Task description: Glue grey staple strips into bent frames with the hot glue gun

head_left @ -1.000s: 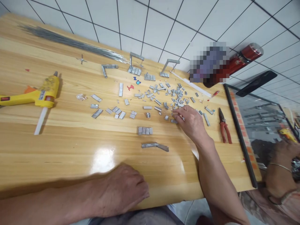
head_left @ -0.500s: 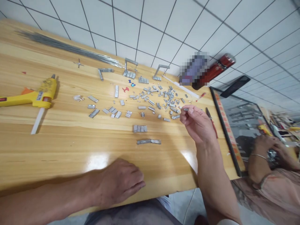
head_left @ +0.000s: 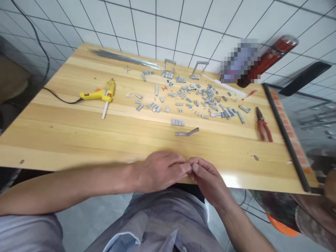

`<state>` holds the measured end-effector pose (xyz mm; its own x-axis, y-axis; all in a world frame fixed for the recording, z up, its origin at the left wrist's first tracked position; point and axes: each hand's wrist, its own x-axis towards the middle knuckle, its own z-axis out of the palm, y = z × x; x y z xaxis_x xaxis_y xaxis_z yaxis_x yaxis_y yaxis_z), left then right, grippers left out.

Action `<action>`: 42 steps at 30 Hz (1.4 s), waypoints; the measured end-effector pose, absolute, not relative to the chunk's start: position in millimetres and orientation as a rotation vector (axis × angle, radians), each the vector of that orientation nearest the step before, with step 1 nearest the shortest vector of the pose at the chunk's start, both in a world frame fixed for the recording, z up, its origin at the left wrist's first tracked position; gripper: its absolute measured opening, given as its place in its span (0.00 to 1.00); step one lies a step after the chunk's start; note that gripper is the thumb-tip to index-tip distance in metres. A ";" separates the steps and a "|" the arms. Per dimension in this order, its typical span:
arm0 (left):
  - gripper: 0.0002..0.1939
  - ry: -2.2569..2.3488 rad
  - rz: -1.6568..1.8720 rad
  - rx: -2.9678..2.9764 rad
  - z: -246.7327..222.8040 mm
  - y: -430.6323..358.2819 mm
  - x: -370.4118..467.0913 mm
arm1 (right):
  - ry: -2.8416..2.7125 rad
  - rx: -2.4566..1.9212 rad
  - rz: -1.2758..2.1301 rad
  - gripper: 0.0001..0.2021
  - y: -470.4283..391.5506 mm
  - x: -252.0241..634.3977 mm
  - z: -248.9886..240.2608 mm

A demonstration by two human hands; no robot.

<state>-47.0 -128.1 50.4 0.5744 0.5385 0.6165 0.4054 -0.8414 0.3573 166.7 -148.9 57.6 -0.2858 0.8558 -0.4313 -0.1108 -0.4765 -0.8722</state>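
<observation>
At the table's front edge, my left hand (head_left: 162, 171) and my right hand (head_left: 206, 176) meet fingertip to fingertip. Both are closed in a pinch on a small grey piece (head_left: 191, 169), mostly hidden by the fingers. Just beyond them lies a bent grey strip (head_left: 187, 133), and behind it a short row of grey blocks (head_left: 178, 122) set side by side. Farther back, many loose grey pieces (head_left: 210, 96) are scattered in a heap. Two small grey frames, a left one (head_left: 168, 70) and a right one (head_left: 198, 70), stand near the wall.
A yellow glue gun (head_left: 98, 94) with a white stick lies on the left, its cord running off the table. Thin wires (head_left: 126, 59) lie along the back. Red-handled pliers (head_left: 264, 126) rest at right beside a black-edged frame (head_left: 286, 140). A red flask (head_left: 273, 59) stands behind.
My right hand has come from the scattered pieces to the front edge with a small grey piece, meeting my left hand there. The view has swung, bringing more of the table's left side into sight.
</observation>
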 end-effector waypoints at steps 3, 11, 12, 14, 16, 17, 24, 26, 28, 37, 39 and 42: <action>0.09 0.898 1.143 2.584 47.5 -133.5 -49.7 | -0.934 -1.244 1.844 0.19 -146.8 151.4 52.4; 0.05 1.051 1.157 2.526 39.7 -123.9 -60.9 | -1.389 -1.230 1.716 0.19 -125.7 161.8 42.5; 0.03 1.109 1.154 2.481 38.7 -118.5 -61.6 | -1.483 -1.249 1.636 0.17 -120.1 170.4 42.6; 0.02 1.235 1.147 2.388 35.7 -106.0 -62.3 | -1.620 -1.275 1.433 0.13 -105.9 189.6 43.0; 0.02 1.316 1.128 2.321 31.3 -93.6 -61.7 | -1.774 -1.323 1.216 0.09 -88.5 207.9 41.6; 0.02 1.333 1.118 2.301 28.6 -88.2 -61.0 | -1.840 -1.323 1.107 0.08 -79.5 215.3 39.8; 0.05 1.373 1.123 2.268 10.1 -72.3 -53.5 | -2.084 -1.165 0.807 0.05 -42.2 230.5 17.6; 0.05 1.380 1.104 2.260 7.7 -71.2 -52.3 | -2.086 -1.123 0.773 0.05 -42.3 230.0 12.6; 0.05 1.378 1.079 2.269 7.2 -70.4 -51.4 | -2.097 -1.083 0.753 0.06 -44.0 229.9 8.8; 0.05 1.362 1.063 2.295 6.3 -66.7 -48.0 | -2.148 -1.021 0.721 0.07 -45.1 230.2 4.7; 0.06 1.365 1.065 2.284 5.5 -66.6 -47.7 | -2.161 -1.008 0.693 0.06 -45.3 230.7 4.0; 0.06 1.371 1.058 2.278 5.5 -66.8 -47.2 | -2.183 -0.969 0.642 0.06 -46.0 231.3 2.6</action>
<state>-47.2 -66.8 5.5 0.2817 0.8503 0.4446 0.6457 -0.5107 0.5676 231.3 -46.0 2.6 -0.5108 0.7783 0.3651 0.4566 0.6054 -0.6519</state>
